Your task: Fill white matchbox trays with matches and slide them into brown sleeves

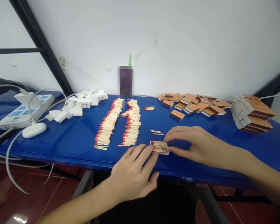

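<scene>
A white matchbox tray (167, 153) filled with red-tipped matches (159, 146) lies near the table's front edge. My right hand (196, 144) has its thumb and index finger closed at the tray's right end. From the left, my left hand (136, 171) reaches over with fingers apart, fingertips against the tray's left end and front side, its thumb away from the tray. Just behind the tray lie a few loose matches (157, 132). Two long rows of matches, a left row (109, 124) and a right row (132, 124), stretch back toward the wall.
White empty trays (82, 102) are heaped at the back left, beside a power strip (25, 109) with cables. Orange matchbox sleeves (193, 104) lie scattered at the back right. Stacked matchboxes (252, 113) stand farther right. A small match group (149, 108) lies behind.
</scene>
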### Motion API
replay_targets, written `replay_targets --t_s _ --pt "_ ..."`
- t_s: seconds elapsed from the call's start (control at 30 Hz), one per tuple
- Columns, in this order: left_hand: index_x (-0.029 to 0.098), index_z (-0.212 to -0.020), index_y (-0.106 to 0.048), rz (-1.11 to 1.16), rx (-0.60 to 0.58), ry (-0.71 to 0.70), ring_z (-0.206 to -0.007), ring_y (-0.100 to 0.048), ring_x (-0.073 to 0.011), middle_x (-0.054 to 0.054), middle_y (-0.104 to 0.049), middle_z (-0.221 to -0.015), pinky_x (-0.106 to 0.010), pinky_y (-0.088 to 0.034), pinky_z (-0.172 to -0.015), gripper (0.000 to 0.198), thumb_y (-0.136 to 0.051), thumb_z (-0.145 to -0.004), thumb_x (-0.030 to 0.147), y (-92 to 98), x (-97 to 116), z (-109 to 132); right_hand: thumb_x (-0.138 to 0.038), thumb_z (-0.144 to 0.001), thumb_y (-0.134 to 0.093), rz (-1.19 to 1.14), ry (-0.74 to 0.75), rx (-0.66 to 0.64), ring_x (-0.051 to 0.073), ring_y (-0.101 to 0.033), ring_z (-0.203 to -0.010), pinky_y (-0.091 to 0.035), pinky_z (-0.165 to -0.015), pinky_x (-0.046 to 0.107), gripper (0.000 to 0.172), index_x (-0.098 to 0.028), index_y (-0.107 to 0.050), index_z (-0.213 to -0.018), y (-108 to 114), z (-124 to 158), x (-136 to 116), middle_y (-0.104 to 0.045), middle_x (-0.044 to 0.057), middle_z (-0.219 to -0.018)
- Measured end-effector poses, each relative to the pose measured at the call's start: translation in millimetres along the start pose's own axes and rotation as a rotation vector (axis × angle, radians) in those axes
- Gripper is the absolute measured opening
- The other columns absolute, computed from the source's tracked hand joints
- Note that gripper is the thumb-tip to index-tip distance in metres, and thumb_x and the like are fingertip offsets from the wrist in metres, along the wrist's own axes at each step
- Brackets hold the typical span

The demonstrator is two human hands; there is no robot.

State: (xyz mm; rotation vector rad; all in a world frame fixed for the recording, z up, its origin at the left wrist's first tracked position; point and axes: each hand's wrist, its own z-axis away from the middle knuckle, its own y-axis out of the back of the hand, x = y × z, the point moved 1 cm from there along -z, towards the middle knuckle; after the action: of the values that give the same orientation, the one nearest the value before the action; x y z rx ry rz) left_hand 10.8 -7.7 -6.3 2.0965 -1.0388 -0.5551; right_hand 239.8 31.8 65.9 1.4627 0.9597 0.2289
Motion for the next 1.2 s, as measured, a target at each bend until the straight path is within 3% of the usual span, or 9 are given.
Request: replay_targets --t_s 0.23,0.6,0.83,1.0,1.2 --pt "0.009 -0.124 -0.063 -0.012 0.010 -0.009 -0.113 -0.062 -0.0304 -0.012 -0.067 -0.124 -0.043 -0.057 -0.090 0.041 -0.053 -0.089 0.028 -0.5 0.2 -0.4 -0.038 -0.092 -0.057 -0.021 -0.084 -0.043 0.017 -0.066 -0.075 -0.051 -0.068 0.028 0.022 -0.023 -0.073 -0.096 0.0 2.3 9.9 -0.074 0.004 -0.089" --pt "0.008 -0.127 -0.061 -0.026 -0.021 -0.031 -0.123 -0.059 -0.0316 -0.010 -0.064 -0.133 -0.043 -0.057 -0.091 0.043 -0.051 -0.090 0.028 -1.1 -0.7 -0.1 -0.035 -0.094 -0.057 -0.070 -0.058 -0.042 0.015 -0.067 -0.075 -0.051 -0.069 0.026 0.022 -0.022 -0.074 -0.095 -4.9 -4.4 14.2 -0.074 0.003 -0.087" --pt "0.006 -0.127 -0.061 -0.014 -0.009 -0.035 -0.123 -0.060 -0.0294 -0.012 -0.065 -0.131 -0.040 -0.057 -0.092 0.042 -0.050 -0.092 0.027 -2.6 -0.4 0.9 -0.036 -0.092 -0.059 -0.143 -0.100 -0.077 0.016 -0.066 -0.078 -0.051 -0.070 0.027 0.022 -0.021 -0.074 -0.096 0.9 -12.0 17.1 -0.074 0.004 -0.090" --pt "0.005 -0.125 -0.062 0.006 0.009 -0.038 -0.123 -0.060 -0.0277 -0.016 -0.065 -0.128 -0.037 -0.055 -0.097 0.042 -0.051 -0.090 0.026 -1.8 0.5 0.6 -0.040 -0.093 -0.056 -0.201 -0.127 -0.216 0.019 -0.067 -0.089 -0.052 -0.075 0.030 0.026 -0.021 -0.072 -0.102 8.9 -12.5 19.8 -0.073 0.006 -0.101" --pt "0.009 -0.126 -0.062 -0.008 -0.022 0.054 -0.112 -0.062 -0.0313 -0.017 -0.065 -0.123 -0.047 -0.053 -0.097 0.044 -0.055 -0.088 0.030 0.6 1.9 -2.8 -0.039 -0.092 -0.057 -0.279 -0.168 -0.248 0.021 -0.066 -0.097 -0.053 -0.084 0.034 0.029 -0.023 -0.070 -0.113 7.8 -10.8 27.1 -0.072 0.006 -0.110"
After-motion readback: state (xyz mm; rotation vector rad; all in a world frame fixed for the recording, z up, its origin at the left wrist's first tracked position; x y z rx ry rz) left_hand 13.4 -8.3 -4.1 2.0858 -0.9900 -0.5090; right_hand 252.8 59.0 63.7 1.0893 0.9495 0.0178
